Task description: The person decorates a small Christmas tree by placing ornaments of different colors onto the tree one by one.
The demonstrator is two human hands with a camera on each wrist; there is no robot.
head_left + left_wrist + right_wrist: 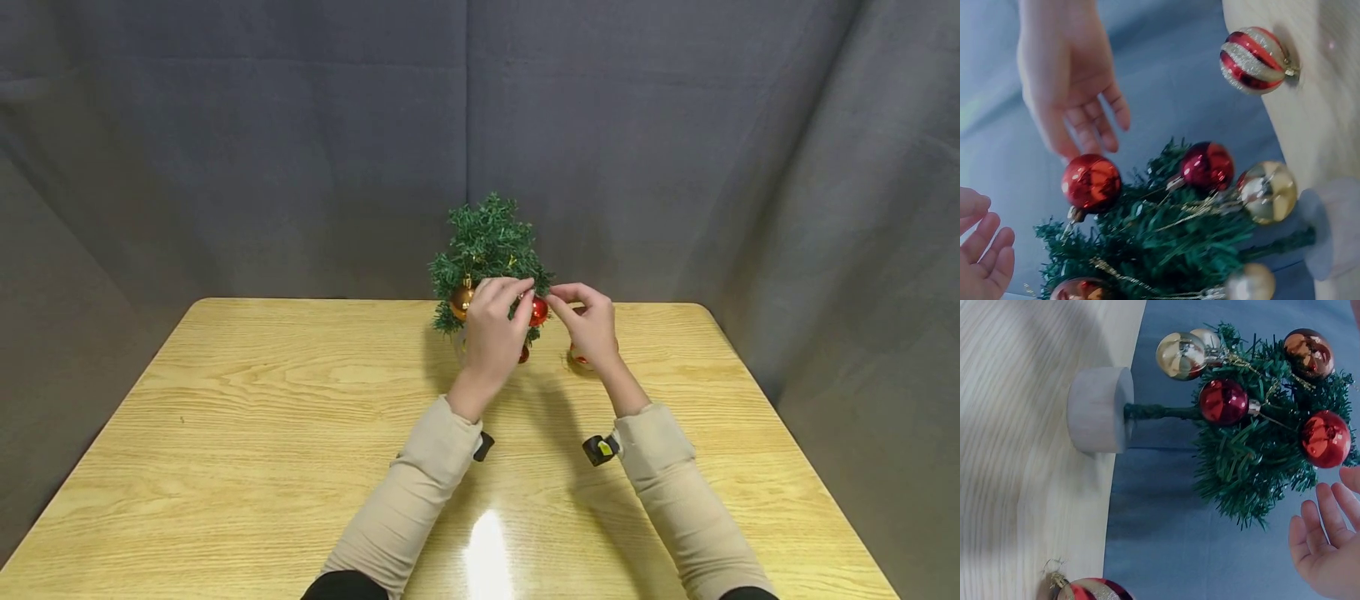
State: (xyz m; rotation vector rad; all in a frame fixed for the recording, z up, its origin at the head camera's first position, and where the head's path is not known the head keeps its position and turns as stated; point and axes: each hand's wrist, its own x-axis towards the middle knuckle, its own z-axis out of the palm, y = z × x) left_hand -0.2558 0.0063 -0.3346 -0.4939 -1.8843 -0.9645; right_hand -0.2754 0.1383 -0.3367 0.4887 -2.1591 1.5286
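A small artificial Christmas tree (491, 233) stands near the table's far edge, hung with several baubles. My left hand (493, 337) is in front of it, thumb and fingers apart; nothing shows between them in the left wrist view. From the right, my right hand (592, 327) reaches beside a shiny red bauble (1326, 439), its fingers loosely bent and its fingertips close to the ball; whether they touch it I cannot tell. A dark red bauble (1224, 401), pale gold baubles (1266, 192) and a copper bauble (1309, 354) hang from the branches too.
Right of the tree, a red-and-silver striped bauble (1252, 60) lies on the wooden table (300, 433), partly behind my right hand in the head view. The tree's round pale base (1099, 409) rests on the tabletop. A grey curtain (300, 167) hangs behind.
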